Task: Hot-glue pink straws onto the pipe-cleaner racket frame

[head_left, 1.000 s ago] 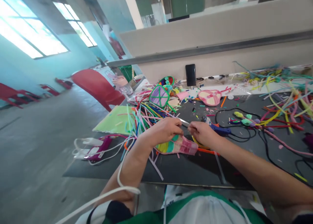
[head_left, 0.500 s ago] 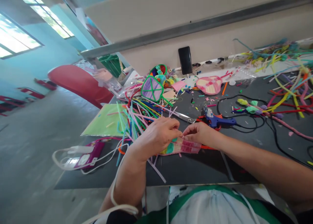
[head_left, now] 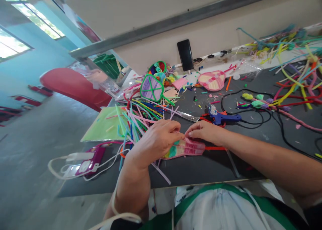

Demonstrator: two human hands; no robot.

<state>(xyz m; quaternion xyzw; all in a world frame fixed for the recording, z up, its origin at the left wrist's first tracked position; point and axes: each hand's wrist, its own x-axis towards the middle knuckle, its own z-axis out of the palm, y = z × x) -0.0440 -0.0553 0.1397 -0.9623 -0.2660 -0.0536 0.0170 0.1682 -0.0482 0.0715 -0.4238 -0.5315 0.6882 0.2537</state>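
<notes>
A flat pipe-cleaner piece (head_left: 192, 147), striped pink, cream, teal and yellow with a pink edge, lies on the dark table under my hands. My left hand (head_left: 164, 136) bends over its left part, fingers closed at the upper edge and covering much of it. My right hand (head_left: 205, 132) pinches the same edge from the right, its fingertips close to the left ones. What exactly sits between the fingertips is hidden. A red pipe cleaner (head_left: 215, 148) extends from the right end of the piece. Loose pipe cleaners (head_left: 136, 117) lie in a heap beside my left hand.
Beyond my right hand lie a blue glue gun (head_left: 225, 118) with a black cord and scissors (head_left: 188, 116). A phone (head_left: 185, 55) leans at the back near a pink paddle-shaped craft (head_left: 212, 80) and a green-edged purple one (head_left: 151, 88). A power bank (head_left: 92, 161) with white cables lies left.
The camera view has shifted slightly. Both hands stay at the piece's upper edge, with the right fingers moved a little and the piece's pink end more exposed.
</notes>
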